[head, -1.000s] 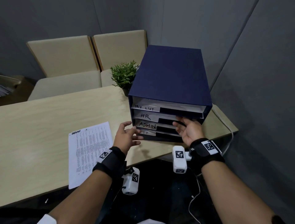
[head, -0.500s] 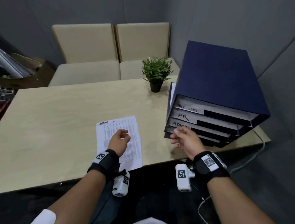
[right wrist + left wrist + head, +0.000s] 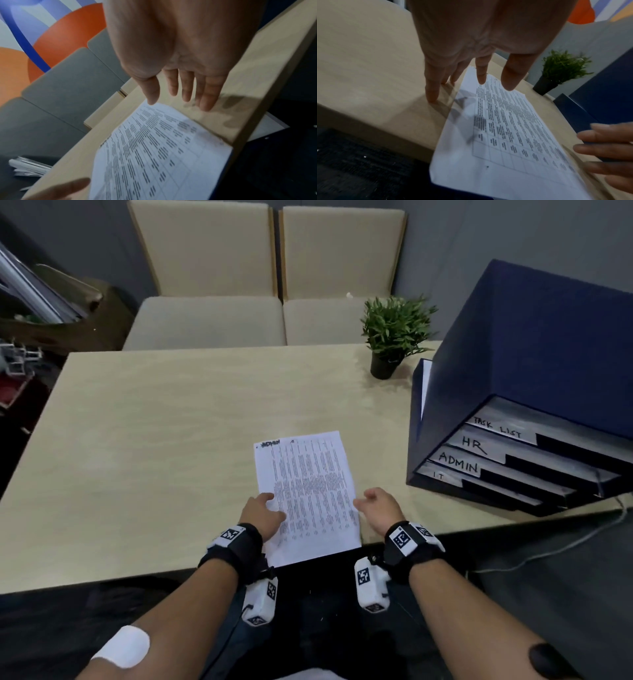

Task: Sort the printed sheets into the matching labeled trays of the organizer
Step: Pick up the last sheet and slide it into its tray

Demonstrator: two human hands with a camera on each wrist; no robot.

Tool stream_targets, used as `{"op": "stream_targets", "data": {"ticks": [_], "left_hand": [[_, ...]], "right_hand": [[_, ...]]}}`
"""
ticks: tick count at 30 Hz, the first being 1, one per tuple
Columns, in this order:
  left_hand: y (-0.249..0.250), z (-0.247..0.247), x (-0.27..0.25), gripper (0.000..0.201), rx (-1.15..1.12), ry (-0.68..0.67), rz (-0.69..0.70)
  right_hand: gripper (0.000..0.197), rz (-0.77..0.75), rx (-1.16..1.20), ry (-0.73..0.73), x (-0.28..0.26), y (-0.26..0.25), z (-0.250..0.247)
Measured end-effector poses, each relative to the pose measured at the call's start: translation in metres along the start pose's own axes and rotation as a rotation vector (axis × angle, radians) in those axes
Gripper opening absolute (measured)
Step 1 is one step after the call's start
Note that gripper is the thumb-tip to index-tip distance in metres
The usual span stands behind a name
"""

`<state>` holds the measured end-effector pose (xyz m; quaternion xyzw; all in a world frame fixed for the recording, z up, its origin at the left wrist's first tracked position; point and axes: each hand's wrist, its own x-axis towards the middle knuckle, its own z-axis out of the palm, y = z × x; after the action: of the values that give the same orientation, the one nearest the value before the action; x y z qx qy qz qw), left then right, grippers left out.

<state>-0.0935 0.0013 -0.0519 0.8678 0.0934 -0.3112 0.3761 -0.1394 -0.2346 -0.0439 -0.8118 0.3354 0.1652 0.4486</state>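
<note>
The printed sheet [image 3: 310,496] lies flat on the table [image 3: 154,440], its long axis running from the near edge away toward the chairs, with the header end far from the person. Its near end overhangs the table's near edge. The organizer [image 3: 513,392] stands well to the right of the sheet, its four labelled trays reading TASK LIST, HR, ADMIN and IT from top to bottom, their fronts angled toward the person.

The left hand [image 3: 262,517] sits at the sheet's left edge, fingers [image 3: 430,92] straight and released, some tips touching the table just beside the paper, others over the print. The right hand [image 3: 380,510] hovers at the sheet's right edge, fingers [image 3: 208,94] extended and loose, gripping nothing.

Bare tabletop stretches left of the sheet and beyond its far end. A small potted plant [image 3: 394,335] stands behind the sheet, just left of the organizer. Two beige chairs [image 3: 267,275] face the table's far side against grey walls.
</note>
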Motion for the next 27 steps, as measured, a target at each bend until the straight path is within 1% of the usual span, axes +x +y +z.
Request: {"op": "stream_targets", "data": {"ticks": [1,3,7,10,12,14,17,19,22,24,27], "left_hand": [[-0.002,0.001,0.001,0.062,0.039,-0.025,0.008],[-0.004,0.0,0.001,0.064,0.132,-0.065,0.034],[-0.006,-0.004,0.002,0.063,0.245,-0.112,0.067],[-0.011,-0.01,0.002,0.062,0.262,-0.143,0.093],[-0.014,-0.012,0.002,0.061,0.253,-0.159,0.106],[-0.016,-0.013,0.001,0.062,0.25,-0.163,0.11],[-0.02,-0.013,0.0,0.063,0.222,-0.156,0.108],[-0.022,-0.013,0.0,0.064,0.193,-0.151,0.101],[-0.021,-0.012,-0.002,0.07,0.164,-0.163,0.103],[-0.018,-0.01,-0.001,0.077,0.1,-0.155,0.093],[-0.009,-0.009,-0.003,0.086,-0.133,-0.1,0.087]], "right_hand": [[0.051,0.022,-0.033,0.006,0.0,0.001,0.005],[0.056,0.049,-0.097,0.017,-0.001,0.001,0.018],[0.048,0.049,-0.243,0.108,-0.003,-0.002,0.04],[0.049,0.064,-0.221,0.125,-0.003,-0.011,0.053],[0.051,0.104,-0.161,0.094,-0.001,-0.016,0.056],[0.045,0.11,-0.095,0.032,0.001,-0.02,0.057],[0.028,0.015,0.016,-0.029,0.0,-0.019,0.058],[0.024,-0.024,0.122,-0.027,-0.004,-0.016,0.056],[0.029,-0.037,0.338,-0.06,-0.012,-0.006,0.047],[0.034,-0.037,0.463,-0.088,-0.019,-0.001,0.037],[0.036,-0.051,0.579,-0.121,-0.03,0.004,0.018]]}}
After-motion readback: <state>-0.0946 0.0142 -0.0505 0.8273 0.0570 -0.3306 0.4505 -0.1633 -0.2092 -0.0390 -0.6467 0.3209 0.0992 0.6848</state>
